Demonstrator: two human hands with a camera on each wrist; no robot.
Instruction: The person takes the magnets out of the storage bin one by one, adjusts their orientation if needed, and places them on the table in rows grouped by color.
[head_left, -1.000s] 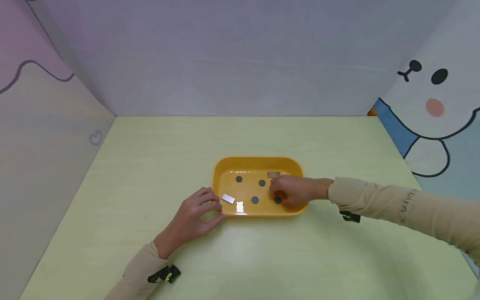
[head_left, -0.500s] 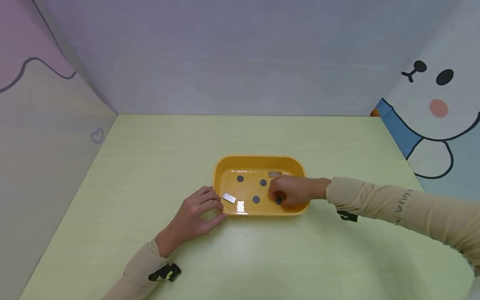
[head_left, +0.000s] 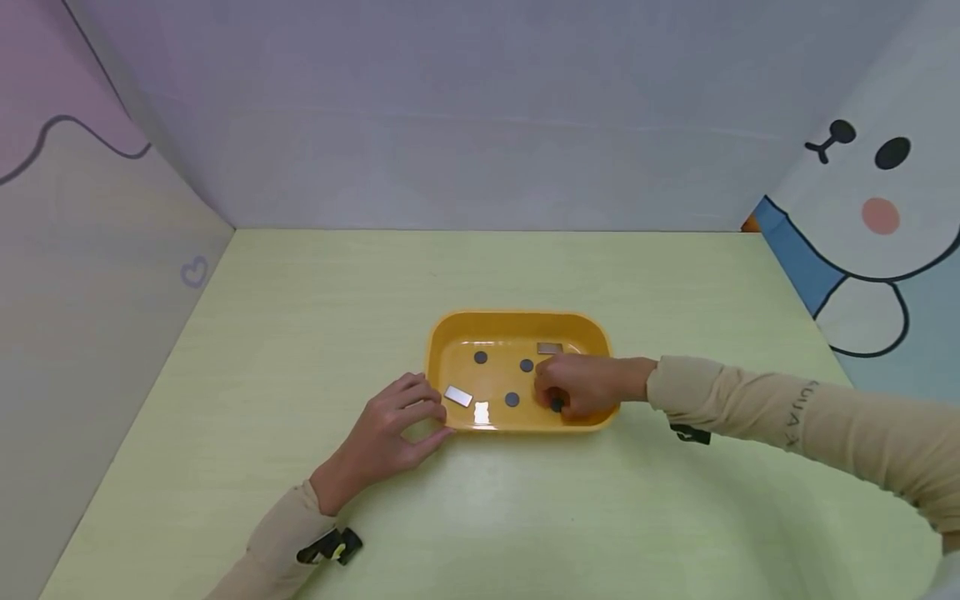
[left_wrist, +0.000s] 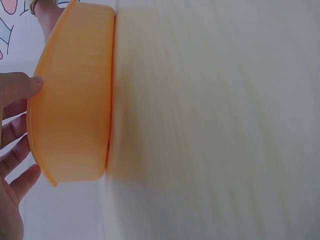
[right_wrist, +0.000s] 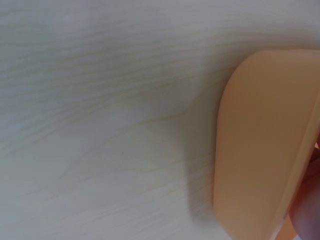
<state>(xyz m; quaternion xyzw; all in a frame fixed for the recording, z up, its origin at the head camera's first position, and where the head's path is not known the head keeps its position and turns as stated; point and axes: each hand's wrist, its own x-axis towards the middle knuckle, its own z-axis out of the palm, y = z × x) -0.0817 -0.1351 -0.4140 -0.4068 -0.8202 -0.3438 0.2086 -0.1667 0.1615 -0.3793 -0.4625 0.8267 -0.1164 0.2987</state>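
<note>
The right hand reaches into the yellow tray from its right side, its grip curled together around a dark round disc on the tray floor near the front wall. Just left of that grip lie three more dark discs, and just behind it a grey rectangular piece. Farther left, near the tray's left end, lie a tilted silver rectangular piece and a bright glare patch. The left hand rests on the pale green tabletop, its relaxed, spread fingers touching the tray's outer left wall, gripping nothing.
</note>
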